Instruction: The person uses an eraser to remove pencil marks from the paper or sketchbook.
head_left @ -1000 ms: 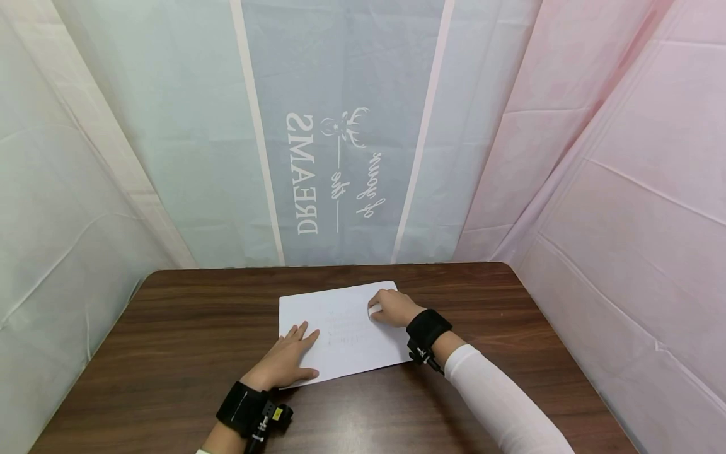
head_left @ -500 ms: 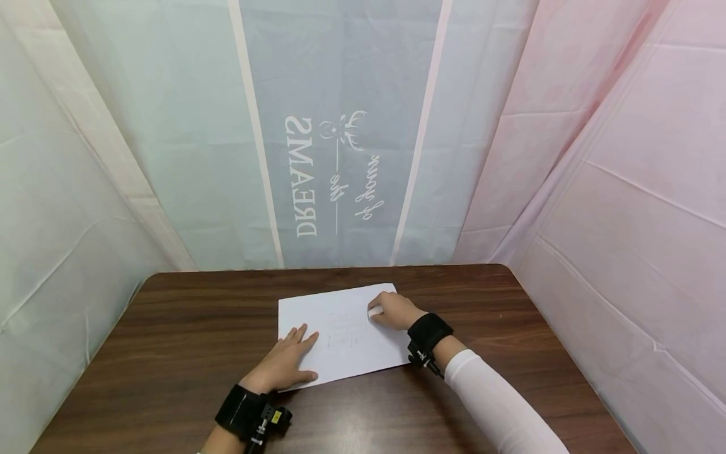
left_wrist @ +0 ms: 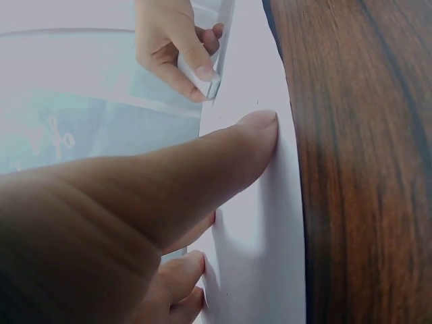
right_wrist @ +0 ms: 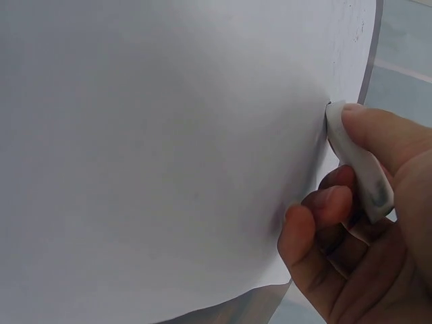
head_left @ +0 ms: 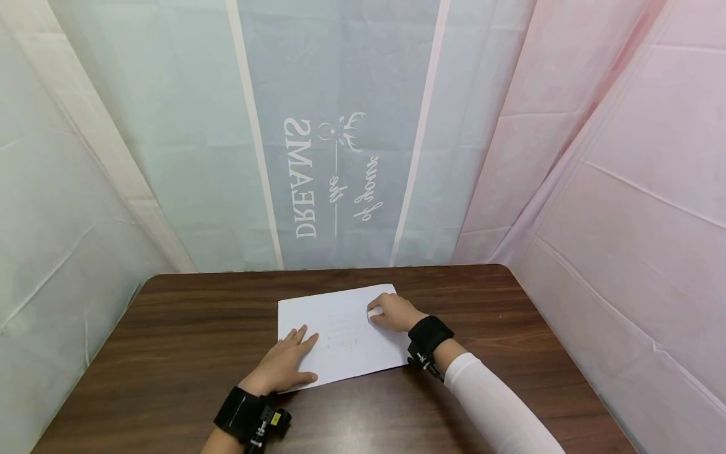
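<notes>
A white sheet of paper (head_left: 334, 315) lies slightly askew on the dark wood table (head_left: 193, 340), with faint pencil-like marks (head_left: 343, 342) near its middle. My left hand (head_left: 280, 369) rests on the sheet's lower left part, fingers spread and thumb (left_wrist: 250, 138) near the front edge. Toward the sheet's right side, my right hand (head_left: 397, 311) pinches a white eraser (right_wrist: 362, 169) between thumb and curled fingers. One end of the eraser meets the paper, and its other end carries a grey smudge. In the left wrist view, the eraser shows partly behind the fingers.
Pale cloth hangs behind the table, with printed lettering (head_left: 303, 180), and a pinkish cloth (head_left: 624, 221) stands along the right side. Black straps with small cameras circle both wrists. A white sleeve (head_left: 499, 403) covers the right forearm.
Both hands keep nearly the same places on the paper, the right one still pinching the eraser. The whole head view has shifted down slightly.
</notes>
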Available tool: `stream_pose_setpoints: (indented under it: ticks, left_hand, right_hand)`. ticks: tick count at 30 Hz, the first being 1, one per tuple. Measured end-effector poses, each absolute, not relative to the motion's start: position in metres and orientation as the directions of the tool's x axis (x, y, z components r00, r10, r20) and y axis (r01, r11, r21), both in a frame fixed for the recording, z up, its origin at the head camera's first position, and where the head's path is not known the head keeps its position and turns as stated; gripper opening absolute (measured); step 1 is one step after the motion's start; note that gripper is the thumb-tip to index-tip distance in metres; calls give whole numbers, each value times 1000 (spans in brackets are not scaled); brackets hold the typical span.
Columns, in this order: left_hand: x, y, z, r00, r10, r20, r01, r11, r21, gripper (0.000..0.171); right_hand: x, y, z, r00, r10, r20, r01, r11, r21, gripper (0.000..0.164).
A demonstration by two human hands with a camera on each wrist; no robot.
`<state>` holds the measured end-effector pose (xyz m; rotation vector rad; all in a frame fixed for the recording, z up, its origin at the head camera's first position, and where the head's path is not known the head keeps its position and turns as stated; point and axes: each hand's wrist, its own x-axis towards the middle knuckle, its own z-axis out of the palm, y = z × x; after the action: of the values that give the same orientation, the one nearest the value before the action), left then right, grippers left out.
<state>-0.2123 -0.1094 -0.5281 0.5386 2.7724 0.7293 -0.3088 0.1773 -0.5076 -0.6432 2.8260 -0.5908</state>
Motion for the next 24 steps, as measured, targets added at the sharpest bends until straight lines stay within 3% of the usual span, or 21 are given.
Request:
stream_pose_setpoints:
  ticks: [12,24]
  left_hand:
    - [-212,-110,-527,-910,397,-119,291,818,496,81]
    - [-211,-111,-526,-912,394,-119,286,814,505,80]
  right_hand:
    - [-306,180,-517,-903,-424,-70,-365,842,-398,26]
    - [-301,181,-524,-917,-396,47,-367,791,-490,25]
